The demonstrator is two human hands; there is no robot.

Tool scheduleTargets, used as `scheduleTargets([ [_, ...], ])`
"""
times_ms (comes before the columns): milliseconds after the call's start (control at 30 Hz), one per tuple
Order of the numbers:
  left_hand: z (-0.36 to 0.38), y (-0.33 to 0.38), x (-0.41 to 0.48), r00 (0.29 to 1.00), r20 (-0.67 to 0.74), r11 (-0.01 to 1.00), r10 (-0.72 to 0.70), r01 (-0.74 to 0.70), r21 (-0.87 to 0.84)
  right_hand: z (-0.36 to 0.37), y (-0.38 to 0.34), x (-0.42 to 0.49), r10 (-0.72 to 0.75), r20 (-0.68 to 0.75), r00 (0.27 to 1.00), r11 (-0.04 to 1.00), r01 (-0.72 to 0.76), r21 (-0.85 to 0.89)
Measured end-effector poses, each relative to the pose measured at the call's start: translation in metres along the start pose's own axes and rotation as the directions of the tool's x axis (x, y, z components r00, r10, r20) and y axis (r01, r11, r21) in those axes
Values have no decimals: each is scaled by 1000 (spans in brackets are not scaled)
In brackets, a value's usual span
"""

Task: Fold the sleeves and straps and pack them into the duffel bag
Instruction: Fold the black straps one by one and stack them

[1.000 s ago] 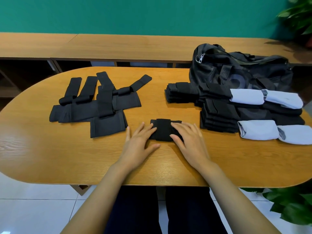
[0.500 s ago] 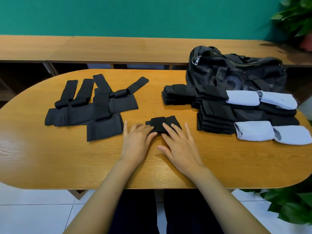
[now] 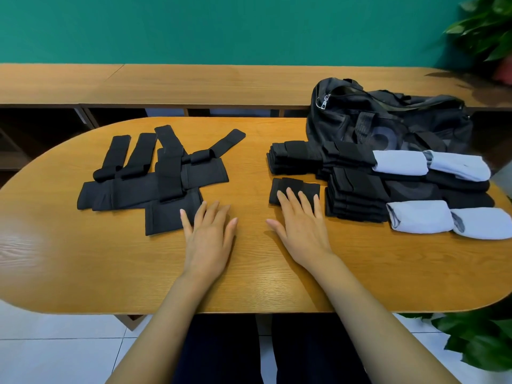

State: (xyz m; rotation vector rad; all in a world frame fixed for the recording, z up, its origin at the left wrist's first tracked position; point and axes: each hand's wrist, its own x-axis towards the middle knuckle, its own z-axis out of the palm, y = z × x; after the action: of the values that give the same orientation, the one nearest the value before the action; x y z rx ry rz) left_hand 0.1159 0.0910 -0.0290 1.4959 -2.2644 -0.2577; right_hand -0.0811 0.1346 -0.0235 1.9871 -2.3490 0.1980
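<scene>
Glossy wood-grain table (image 3: 83, 261), matt black cloth straps (image 3: 133, 189), metal zipper pull (image 3: 323, 101)

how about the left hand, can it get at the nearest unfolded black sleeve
Probably yes: the left hand lies open on the wooden table, its fingers at the edge of the flat black fabric sleeve, nothing between.
</scene>
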Motion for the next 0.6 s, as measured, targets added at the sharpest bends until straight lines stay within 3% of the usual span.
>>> scheduleTargets([
  [100,-1,-5,-6,1000,14,1000,-16,15,20,2,3,4,42,76,996,998,-37,-57],
  [267,0,-15,-13,1000,14,999,24,-25,25,1,7,3,96,49,994,992,-92,-82],
  [400,-2,-13,-16,999,-20,995,-48,50,84,4,8,-5,27,-20,999,999,-28,-30],
  [500,-3,-12,-19,991,55,986,-121,113,126,6,7,-15,-46,-38,998,999,47,18],
  [600,-1,-5,-22,992,76,989,-105,95,117,7,6,-24,-91,-42,995,993,94,77],
])
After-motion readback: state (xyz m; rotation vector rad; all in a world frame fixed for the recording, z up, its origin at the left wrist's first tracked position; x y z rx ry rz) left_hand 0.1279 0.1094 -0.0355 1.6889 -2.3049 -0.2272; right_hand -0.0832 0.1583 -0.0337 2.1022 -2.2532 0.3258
